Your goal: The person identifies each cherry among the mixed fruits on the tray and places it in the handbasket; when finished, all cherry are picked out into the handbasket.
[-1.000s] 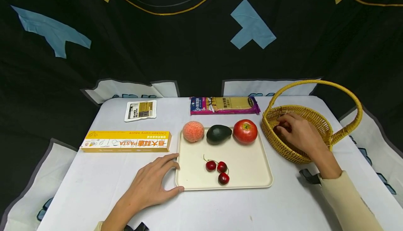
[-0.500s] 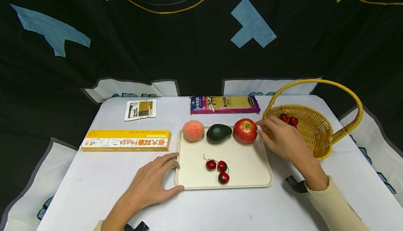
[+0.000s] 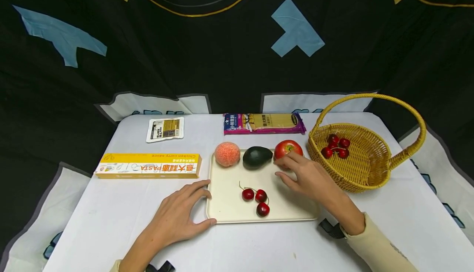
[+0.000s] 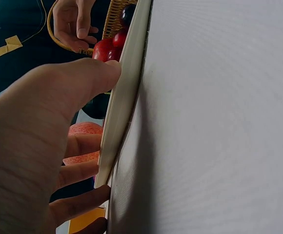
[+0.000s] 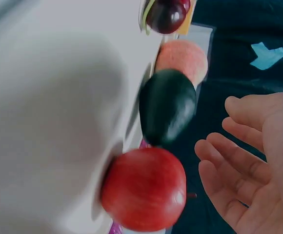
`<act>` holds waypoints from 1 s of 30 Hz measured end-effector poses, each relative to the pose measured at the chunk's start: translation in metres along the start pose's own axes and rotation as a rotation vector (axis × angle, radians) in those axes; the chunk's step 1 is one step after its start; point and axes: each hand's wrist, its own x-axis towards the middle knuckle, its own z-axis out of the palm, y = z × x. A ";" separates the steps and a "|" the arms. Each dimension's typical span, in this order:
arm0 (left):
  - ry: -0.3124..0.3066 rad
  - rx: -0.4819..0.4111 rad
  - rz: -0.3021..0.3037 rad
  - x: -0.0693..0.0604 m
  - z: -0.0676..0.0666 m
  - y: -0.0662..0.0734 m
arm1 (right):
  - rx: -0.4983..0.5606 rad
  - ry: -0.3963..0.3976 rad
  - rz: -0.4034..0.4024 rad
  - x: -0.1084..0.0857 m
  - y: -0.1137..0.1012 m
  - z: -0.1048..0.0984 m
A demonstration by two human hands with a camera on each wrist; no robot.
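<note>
Your left hand (image 3: 175,214) lies spread, gripping nothing, touching the left edge of the tray (image 3: 229,206); left wrist view shows its thumb on the rim. Three cherries (image 3: 261,196) sit mid-tray. Your right hand (image 3: 312,177), fingers loosely bent, empty, partly hides the apple (image 3: 287,147) from the head view; right wrist view shows them apart. Rightmost: basket (image 3: 366,173), more cherries (image 3: 327,152) inside.

You are spreading your bare left hand (image 3: 179,214), its slightly bent fingers (image 4: 78,173) reaching forward and its straight thumb (image 4: 95,75) pointing well apart from them. Your left wrist (image 3: 142,243) is slanting in from the lower left. Your bare right hand (image 3: 309,177) is hanging relaxed, its fingers bending loosely, while your right forearm, in a long cream fabric sleeve (image 3: 377,243), is angling in from the lower right.
</note>
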 end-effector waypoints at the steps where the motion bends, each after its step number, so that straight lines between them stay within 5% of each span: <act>1: -0.001 0.001 0.001 0.000 0.000 0.000 | 0.014 -0.008 0.002 0.000 -0.002 0.002; 14: 0.012 0.000 0.009 0.000 0.000 0.000 | 0.195 -0.230 0.105 -0.008 -0.017 0.020; 30: 0.002 0.003 0.000 -0.001 0.000 0.000 | 0.235 -0.318 0.066 -0.011 -0.026 0.034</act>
